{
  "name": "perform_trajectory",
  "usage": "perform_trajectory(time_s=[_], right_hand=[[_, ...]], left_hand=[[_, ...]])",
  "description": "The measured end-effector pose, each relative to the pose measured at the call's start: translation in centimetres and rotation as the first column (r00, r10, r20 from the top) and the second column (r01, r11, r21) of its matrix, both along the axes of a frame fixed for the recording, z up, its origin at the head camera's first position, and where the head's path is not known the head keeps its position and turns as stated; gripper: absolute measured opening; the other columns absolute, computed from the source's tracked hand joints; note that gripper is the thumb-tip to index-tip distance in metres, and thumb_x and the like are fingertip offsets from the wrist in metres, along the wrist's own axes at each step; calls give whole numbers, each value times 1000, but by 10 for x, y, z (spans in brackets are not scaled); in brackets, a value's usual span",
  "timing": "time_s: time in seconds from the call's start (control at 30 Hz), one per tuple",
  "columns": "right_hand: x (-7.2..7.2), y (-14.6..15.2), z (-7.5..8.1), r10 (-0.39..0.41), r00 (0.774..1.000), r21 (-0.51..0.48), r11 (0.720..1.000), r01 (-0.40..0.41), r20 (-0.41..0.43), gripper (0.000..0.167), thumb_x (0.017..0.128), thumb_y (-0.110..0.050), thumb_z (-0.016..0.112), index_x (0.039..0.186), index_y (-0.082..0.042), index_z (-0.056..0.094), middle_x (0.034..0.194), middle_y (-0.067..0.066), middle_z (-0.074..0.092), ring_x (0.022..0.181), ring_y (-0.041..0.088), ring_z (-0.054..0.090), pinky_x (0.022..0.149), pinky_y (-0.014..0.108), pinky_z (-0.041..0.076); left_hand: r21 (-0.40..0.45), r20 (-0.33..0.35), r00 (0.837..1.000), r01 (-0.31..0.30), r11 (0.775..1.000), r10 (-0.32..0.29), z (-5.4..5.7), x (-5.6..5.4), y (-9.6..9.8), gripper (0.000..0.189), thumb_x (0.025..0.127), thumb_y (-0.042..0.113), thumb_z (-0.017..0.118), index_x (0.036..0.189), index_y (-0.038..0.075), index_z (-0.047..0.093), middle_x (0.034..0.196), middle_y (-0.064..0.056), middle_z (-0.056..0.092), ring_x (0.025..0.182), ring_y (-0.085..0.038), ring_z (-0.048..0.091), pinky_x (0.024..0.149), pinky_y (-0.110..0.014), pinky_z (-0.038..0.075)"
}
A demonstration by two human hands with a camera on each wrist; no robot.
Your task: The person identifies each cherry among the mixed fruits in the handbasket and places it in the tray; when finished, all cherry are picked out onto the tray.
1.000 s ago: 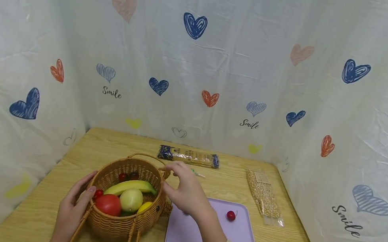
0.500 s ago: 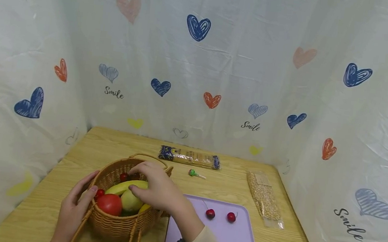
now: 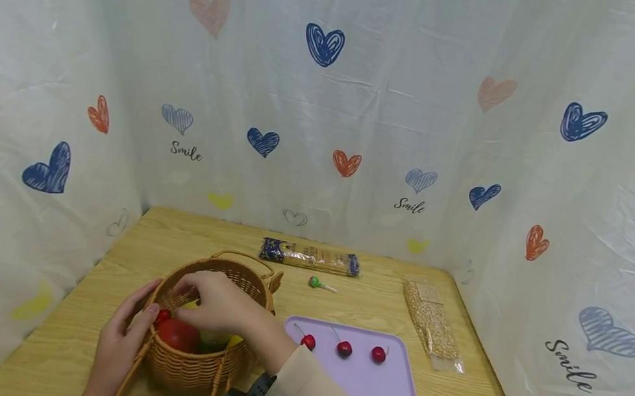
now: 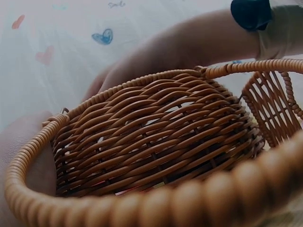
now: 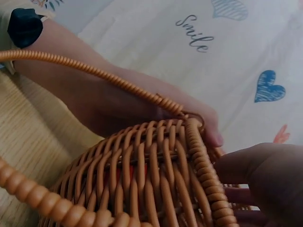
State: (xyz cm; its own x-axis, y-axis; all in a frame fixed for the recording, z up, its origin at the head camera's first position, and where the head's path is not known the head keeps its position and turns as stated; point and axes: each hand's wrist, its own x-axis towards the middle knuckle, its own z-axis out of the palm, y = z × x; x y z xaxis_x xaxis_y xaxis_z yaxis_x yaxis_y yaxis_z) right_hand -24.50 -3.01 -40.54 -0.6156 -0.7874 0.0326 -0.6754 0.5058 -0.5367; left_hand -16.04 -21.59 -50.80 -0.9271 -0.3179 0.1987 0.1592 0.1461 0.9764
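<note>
A round wicker basket (image 3: 181, 365) stands at the table's front left, holding a red tomato (image 3: 178, 335), a small red fruit (image 3: 163, 316) and other produce mostly covered by my right hand. My left hand (image 3: 119, 345) grips the basket's left rim, thumb on top. From the right, my right hand (image 3: 217, 304) reaches inside with bent fingers near the left wall, above the tomato. Whether its fingertips pinch anything is hidden. The right wrist view shows the right hand (image 5: 260, 175) beside the rim. Three cherries lie in a row on the lilac tray (image 3: 366, 393), including a middle cherry (image 3: 344, 349).
Behind the basket lies a packet of dry noodles (image 3: 311, 257), with a green lollipop (image 3: 316, 282) before it. A clear bag of pale grains (image 3: 433, 322) lies near the table's right edge. A curtain (image 3: 385, 121) surrounds the table. The basket's long handle hangs at its front.
My right hand has moved from the basket's right rim leftward and down inside it, covering the banana and pale round fruit. The leftmost cherry on the tray has come into sight. My left hand keeps its place.
</note>
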Motion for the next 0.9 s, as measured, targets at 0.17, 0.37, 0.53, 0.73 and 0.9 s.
perform_trajectory(time_s=[0.17, 0.37, 0.53, 0.73, 0.9], right_hand=[[-7, -10, -5, -7, 998, 66, 998, 3, 58, 35, 107, -26, 75, 141, -17, 74, 137, -9, 76, 123, 4, 72, 93, 9, 54], [-10, -22, -14, -6, 996, 142, 990, -6, 86, 41, 108, -27, 73, 148, -19, 70, 141, -9, 74, 122, 2, 70, 93, 11, 55], [-9, -29, -22, -14, 989, 211, 977, -18, 149, 46, 112, -34, 67, 156, -22, 61, 147, -11, 69, 127, 0, 68, 96, 13, 55], [-6, -36, -26, 24, 984, 271, 960, -72, 176, 37, 114, -39, 60, 149, -26, 57, 137, -14, 69, 132, -1, 65, 116, 21, 48], [-7, -38, -27, 65, 988, 293, 950, -105, 143, 40, 114, -39, 59, 152, -27, 56, 142, -14, 67, 135, -2, 62, 126, 24, 38]], left_hand=[[16, 13, 1000, 13, 1000, -13, 1, 0, 1, 50, 118, 23, 59, 166, 14, 53, 151, 24, 57, 136, 15, 49, 97, -2, 49], [14, -7, 1000, 5, 1000, -5, 2, 2, 1, 49, 117, 21, 59, 165, 11, 54, 151, 25, 58, 136, 15, 50, 98, -1, 49], [11, -11, 1000, 16, 1000, -15, 3, 3, 1, 50, 118, 22, 58, 166, 10, 53, 152, 26, 58, 136, 16, 50, 97, -2, 50], [24, -26, 1000, 15, 1000, -15, 2, 2, 1, 49, 118, 20, 58, 165, 8, 53, 154, 25, 59, 138, 14, 50, 100, -1, 47], [24, -49, 999, 13, 1000, -12, 0, 1, 0, 48, 117, 17, 59, 164, 6, 54, 151, 27, 60, 137, 14, 51, 100, -1, 47]])
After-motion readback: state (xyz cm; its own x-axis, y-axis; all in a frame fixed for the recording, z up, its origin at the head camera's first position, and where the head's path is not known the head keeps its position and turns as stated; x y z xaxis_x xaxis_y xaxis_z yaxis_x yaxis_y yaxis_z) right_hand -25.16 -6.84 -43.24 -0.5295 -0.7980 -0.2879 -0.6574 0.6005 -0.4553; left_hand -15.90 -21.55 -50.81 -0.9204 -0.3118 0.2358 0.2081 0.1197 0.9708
